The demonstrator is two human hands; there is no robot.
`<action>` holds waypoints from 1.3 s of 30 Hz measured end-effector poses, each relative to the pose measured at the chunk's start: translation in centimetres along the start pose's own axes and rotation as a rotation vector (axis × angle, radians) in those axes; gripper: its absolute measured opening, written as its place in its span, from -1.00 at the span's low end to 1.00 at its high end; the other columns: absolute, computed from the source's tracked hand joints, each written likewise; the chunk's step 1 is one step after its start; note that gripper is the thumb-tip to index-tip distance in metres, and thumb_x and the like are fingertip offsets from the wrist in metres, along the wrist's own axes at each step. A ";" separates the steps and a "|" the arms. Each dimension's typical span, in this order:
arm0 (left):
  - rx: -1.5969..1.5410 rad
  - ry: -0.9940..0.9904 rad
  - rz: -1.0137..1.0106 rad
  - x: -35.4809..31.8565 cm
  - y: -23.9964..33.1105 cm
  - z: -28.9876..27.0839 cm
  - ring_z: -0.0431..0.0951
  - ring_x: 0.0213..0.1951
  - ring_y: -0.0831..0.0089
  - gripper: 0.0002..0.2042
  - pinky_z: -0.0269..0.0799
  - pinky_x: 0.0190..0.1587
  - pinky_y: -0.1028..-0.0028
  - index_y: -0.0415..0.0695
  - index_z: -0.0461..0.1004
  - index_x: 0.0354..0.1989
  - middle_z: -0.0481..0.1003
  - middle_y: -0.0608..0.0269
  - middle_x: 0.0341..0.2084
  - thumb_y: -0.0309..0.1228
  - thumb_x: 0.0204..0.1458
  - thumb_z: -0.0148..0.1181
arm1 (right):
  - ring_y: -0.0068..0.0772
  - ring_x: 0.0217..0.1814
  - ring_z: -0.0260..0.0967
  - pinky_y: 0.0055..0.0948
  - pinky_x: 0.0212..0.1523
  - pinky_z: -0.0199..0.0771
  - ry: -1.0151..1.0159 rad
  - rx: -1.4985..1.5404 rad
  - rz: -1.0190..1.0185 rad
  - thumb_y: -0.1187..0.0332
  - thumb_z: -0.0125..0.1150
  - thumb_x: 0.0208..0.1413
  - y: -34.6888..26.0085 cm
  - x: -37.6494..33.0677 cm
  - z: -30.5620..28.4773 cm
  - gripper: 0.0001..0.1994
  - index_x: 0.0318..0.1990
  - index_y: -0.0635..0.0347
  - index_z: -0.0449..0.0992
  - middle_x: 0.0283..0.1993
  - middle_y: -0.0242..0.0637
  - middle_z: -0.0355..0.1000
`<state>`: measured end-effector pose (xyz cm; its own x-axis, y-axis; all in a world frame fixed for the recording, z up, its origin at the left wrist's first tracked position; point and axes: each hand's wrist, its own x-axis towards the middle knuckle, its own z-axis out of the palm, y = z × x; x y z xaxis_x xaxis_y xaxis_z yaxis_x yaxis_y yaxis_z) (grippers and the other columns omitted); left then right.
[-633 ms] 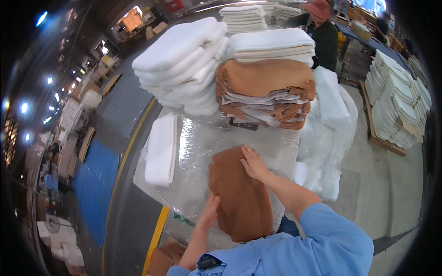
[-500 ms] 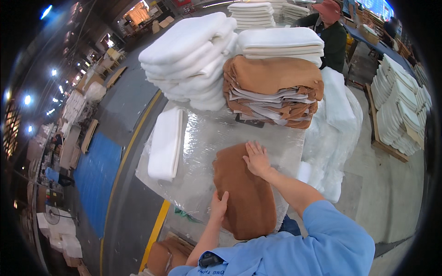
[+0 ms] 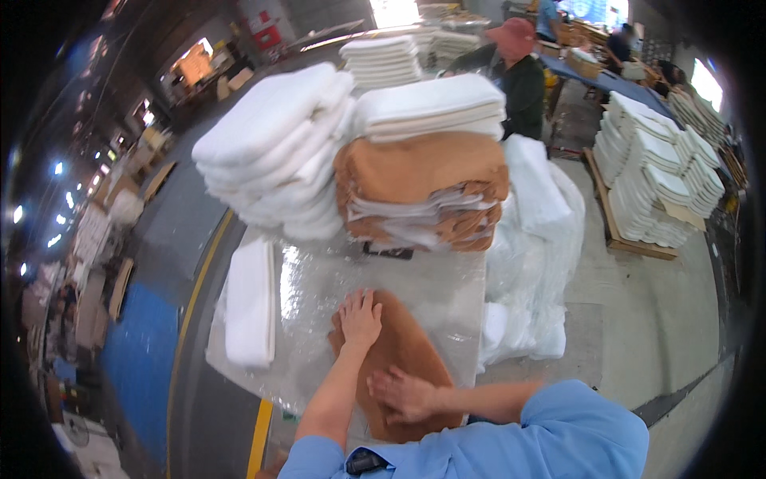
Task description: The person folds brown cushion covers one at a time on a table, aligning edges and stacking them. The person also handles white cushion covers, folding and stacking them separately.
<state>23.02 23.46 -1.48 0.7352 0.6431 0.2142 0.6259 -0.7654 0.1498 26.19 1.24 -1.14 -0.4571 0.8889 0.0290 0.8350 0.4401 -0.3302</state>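
Observation:
A piece of brown fabric (image 3: 411,335) lies on the plastic-covered table (image 3: 311,279) right in front of me. My left hand (image 3: 361,321) rests flat on its far left part, fingers spread and pointing away from me. Nearer my body, my right hand (image 3: 403,394) lies across the fabric, slightly smeared by motion, its fingers stretched toward the left. Neither hand grips anything. Beyond them sits a pile of brown fabric pieces (image 3: 423,172) with pale undersides showing between the layers. To the left on the table is a folded white pad (image 3: 250,303).
Thick white padding (image 3: 267,144) is piled at the table's far left, with more white pads (image 3: 431,104) behind the brown pile. Plastic-wrapped white bundles (image 3: 531,263) stand against the right side. A person in a red hat (image 3: 512,40) works beyond. A loaded pallet (image 3: 626,239) is farther right.
My left hand has gone from the fabric's near left edge to its far part. My right hand has come back from the far edge toward me. The view has shifted.

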 end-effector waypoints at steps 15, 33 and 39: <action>-0.247 -0.252 -0.681 -7.2 -5.5 -4.1 0.39 0.30 -0.21 -0.38 0.31 0.33 0.02 -0.18 0.31 0.39 0.43 -0.24 0.25 0.07 0.40 -0.17 | 0.14 0.59 0.06 0.32 0.47 0.09 0.443 0.176 0.889 0.05 0.16 0.32 6.4 -11.2 -0.5 -0.54 0.30 -0.04 0.51 0.51 -0.17 0.25; -0.068 -0.131 -0.222 -20.9 2.6 -3.2 -0.05 0.53 -0.31 -0.33 -0.17 0.54 -0.14 -0.29 0.14 0.50 0.02 -0.24 0.53 -0.11 0.33 -0.01 | -0.01 0.71 -0.17 0.28 0.58 -0.19 0.037 -0.192 0.039 -0.18 0.02 0.34 2.4 -0.9 -0.5 -0.22 0.54 0.14 0.17 0.63 -0.12 0.04; -0.063 -0.120 -0.165 -17.2 2.0 -3.3 0.04 0.49 -0.32 -0.33 -0.12 0.51 -0.20 -0.23 0.16 0.50 0.09 -0.23 0.49 -0.10 0.31 0.06 | -0.01 0.63 0.02 0.16 0.57 -0.08 -0.108 0.241 -0.008 -0.10 0.20 0.26 3.2 -6.6 0.1 -0.42 0.30 0.06 0.51 0.53 -0.17 0.25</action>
<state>10.70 10.78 -1.65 0.6524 0.7550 0.0661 0.7253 -0.6472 0.2346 31.84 -3.23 -2.52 -0.5042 0.8612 -0.0645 0.7404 0.3926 -0.5456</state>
